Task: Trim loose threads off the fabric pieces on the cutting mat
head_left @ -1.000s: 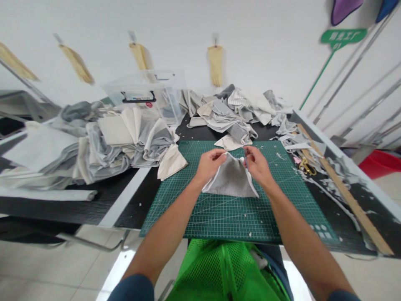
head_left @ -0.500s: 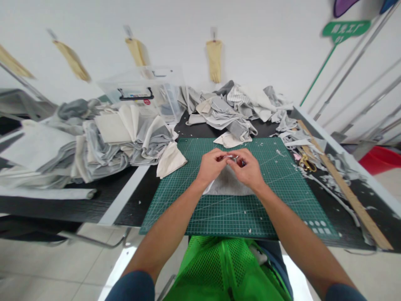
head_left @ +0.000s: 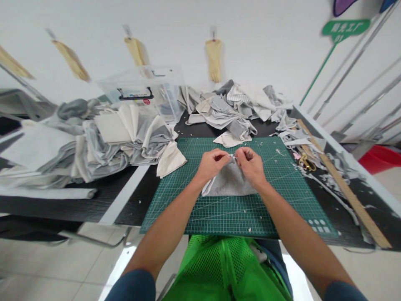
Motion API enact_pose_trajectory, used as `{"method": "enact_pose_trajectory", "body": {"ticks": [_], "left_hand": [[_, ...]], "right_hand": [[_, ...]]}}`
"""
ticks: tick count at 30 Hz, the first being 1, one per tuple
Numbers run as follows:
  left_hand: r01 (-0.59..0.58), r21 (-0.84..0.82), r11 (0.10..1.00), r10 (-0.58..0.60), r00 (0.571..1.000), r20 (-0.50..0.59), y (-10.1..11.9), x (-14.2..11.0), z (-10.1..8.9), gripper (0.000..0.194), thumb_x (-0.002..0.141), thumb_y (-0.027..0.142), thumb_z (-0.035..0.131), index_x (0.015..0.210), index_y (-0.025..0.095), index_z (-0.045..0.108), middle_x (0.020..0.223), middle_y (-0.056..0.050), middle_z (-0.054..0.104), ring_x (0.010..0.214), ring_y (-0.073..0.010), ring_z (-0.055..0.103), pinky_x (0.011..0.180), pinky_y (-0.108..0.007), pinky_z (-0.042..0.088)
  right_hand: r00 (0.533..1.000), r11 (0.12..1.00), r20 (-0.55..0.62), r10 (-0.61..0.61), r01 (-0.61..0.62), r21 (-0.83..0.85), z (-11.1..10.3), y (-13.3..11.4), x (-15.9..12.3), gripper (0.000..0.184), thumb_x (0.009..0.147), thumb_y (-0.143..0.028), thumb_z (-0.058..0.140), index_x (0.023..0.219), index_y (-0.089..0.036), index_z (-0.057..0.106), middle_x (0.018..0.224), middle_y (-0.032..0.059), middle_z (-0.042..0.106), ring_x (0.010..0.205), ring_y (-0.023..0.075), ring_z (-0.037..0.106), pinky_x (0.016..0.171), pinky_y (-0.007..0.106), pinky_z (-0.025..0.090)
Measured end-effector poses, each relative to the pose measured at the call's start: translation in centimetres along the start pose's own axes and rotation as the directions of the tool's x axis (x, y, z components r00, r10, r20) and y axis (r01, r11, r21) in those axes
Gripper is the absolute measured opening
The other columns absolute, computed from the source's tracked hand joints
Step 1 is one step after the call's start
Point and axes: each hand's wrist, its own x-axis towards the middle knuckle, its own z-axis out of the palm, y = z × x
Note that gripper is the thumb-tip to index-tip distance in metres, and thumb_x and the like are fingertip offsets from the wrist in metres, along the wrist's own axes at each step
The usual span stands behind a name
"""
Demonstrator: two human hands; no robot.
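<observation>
L hand (head_left: 213,166) & R hand (head_left: 251,167) both pinching 1 gray cloth (head_left: 231,184), ctr; 1 clear bin (head_left: 138,87), approx 10–11 o'clock, w/ fabric (head_left: 167,108) in it; 4 gloves (head_left: 214,60), 10–12 o'clock.

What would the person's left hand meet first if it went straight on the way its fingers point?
Probably the bare right hand, which faces it just across the pinched grey cloth with white edging, though exact depth is unclear.

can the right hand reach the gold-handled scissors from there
Probably yes: the way over the green cutting mat to the gold-handled scissors looks free, but the right hand would first have to release the gray cloth.
</observation>
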Motion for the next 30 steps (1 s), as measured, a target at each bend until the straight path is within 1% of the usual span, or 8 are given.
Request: {"method": "enact_pose_trajectory", "body": {"ticks": [3, 6, 8, 10, 13, 18, 26, 30], "left_hand": [[-0.007, -0.007, 1.000, 0.007, 1.000, 0.002, -0.3, 0.1, 0.0, 0.016, 0.085, 0.032, 0.072, 0.083, 0.018, 0.079, 0.079, -0.004, 0.072, 0.072, -0.0144, 0.063, 0.069, -0.028, 0.048], [-0.027, -0.002, 1.000, 0.027, 0.999, 0.028, -0.4, 0.1, 0.0, 0.016, 0.085, 0.032, 0.071, 0.083, 0.018, 0.079, 0.079, -0.004, 0.072, 0.073, -0.0147, 0.064, 0.070, -0.028, 0.048], [-0.034, -0.005, 0.999, 0.034, 0.998, 0.057, -0.4, 0.2, -0.2, 0.018, 0.086, 0.033, 0.071, 0.083, 0.018, 0.079, 0.078, -0.004, 0.072, 0.074, -0.0149, 0.064, 0.070, -0.028, 0.048], [-0.032, -0.032, 0.999, 0.034, 0.995, 0.089, -0.4, 0.2, -0.3, 0.020, 0.086, 0.036, 0.071, 0.085, 0.018, 0.079, 0.078, -0.004, 0.071, 0.073, -0.0148, 0.063, 0.070, -0.028, 0.048], [-0.013, -0.077, 0.997, 0.023, 0.992, 0.121, -0.3, 0.1, -0.4, 0.024, 0.087, 0.039, 0.071, 0.088, 0.017, 0.079, 0.078, -0.004, 0.071, 0.073, -0.0148, 0.063, 0.071, -0.028, 0.048], [0.029, -0.063, 0.998, -0.021, 0.992, 0.125, 0.0, 0.1, -0.2, 0.024, 0.087, 0.038, 0.069, 0.081, 0.016, 0.077, 0.076, -0.003, 0.071, 0.072, -0.0142, 0.061, 0.072, -0.028, 0.047], [0.124, -0.039, 0.992, -0.120, 0.989, 0.089, 0.2, 0.2, -0.2, 0.021, 0.084, 0.032, 0.066, 0.074, 0.015, 0.073, 0.071, -0.001, 0.069, 0.067, -0.0125, 0.057, 0.067, -0.026, 0.044], [0.126, -0.023, 0.992, -0.123, 0.988, 0.096, 0.1, 0.3, -0.2, 0.021, 0.083, 0.032, 0.064, 0.074, 0.015, 0.073, 0.071, -0.001, 0.070, 0.068, -0.0132, 0.059, 0.067, -0.026, 0.045]], "right_hand": [[0.999, 0.997, 0.003, -0.033, 0.033, -0.073, 0.0, -0.2, -0.1, 0.036, 0.095, -0.056, 0.059, 0.092, -0.021, 0.068, 0.067, -0.0016, 0.056, 0.058, 0.0122, 0.046, 0.056, 0.026, 0.039], [0.990, 0.975, 0.063, -0.126, 0.135, -0.176, 0.0, -0.4, -0.2, 0.036, 0.086, -0.049, 0.072, 0.111, -0.023, 0.070, 0.091, 0.0023, 0.066, 0.065, 0.0127, 0.052, 0.061, 0.028, 0.045], [0.978, 0.953, 0.116, -0.176, 0.199, -0.227, -0.1, -0.4, -0.2, 0.034, 0.084, -0.046, 0.074, 0.109, -0.023, 0.073, 0.099, 0.0047, 0.069, 0.070, 0.0142, 0.056, 0.064, 0.029, 0.047], [0.975, 0.947, 0.119, -0.186, 0.210, -0.241, -0.2, -0.3, -0.1, 0.026, 0.086, -0.045, 0.072, 0.097, -0.023, 0.076, 0.097, 0.0059, 0.071, 0.076, 0.0165, 0.059, 0.068, 0.031, 0.048], [0.990, 0.971, 0.065, -0.123, 0.134, -0.199, -0.4, 0.2, 0.1, 0.026, 0.088, -0.046, 0.069, 0.090, -0.021, 0.077, 0.090, 0.0053, 0.073, 0.079, 0.0180, 0.061, 0.071, 0.031, 0.048], [0.998, 0.996, 0.061, 0.016, -0.011, -0.086, -0.5, 0.7, 0.2, 0.034, 0.091, -0.052, 0.065, 0.088, -0.019, 0.071, 0.070, -0.0007, 0.062, 0.062, 0.0130, 0.051, 0.061, 0.027, 0.042], [0.998, 0.998, 0.024, 0.051, -0.050, -0.030, -0.7, 0.3, 0.5, 0.052, 0.094, -0.067, 0.054, 0.068, -0.021, 0.056, 0.056, -0.0030, 0.048, 0.053, 0.0115, 0.042, 0.052, 0.026, 0.033], [0.999, 0.996, 0.029, -0.018, 0.020, -0.088, -0.7, -0.2, 0.3, 0.043, 0.092, -0.063, 0.061, 0.086, -0.021, 0.067, 0.065, -0.0017, 0.057, 0.057, 0.0123, 0.047, 0.055, 0.026, 0.038]]}}
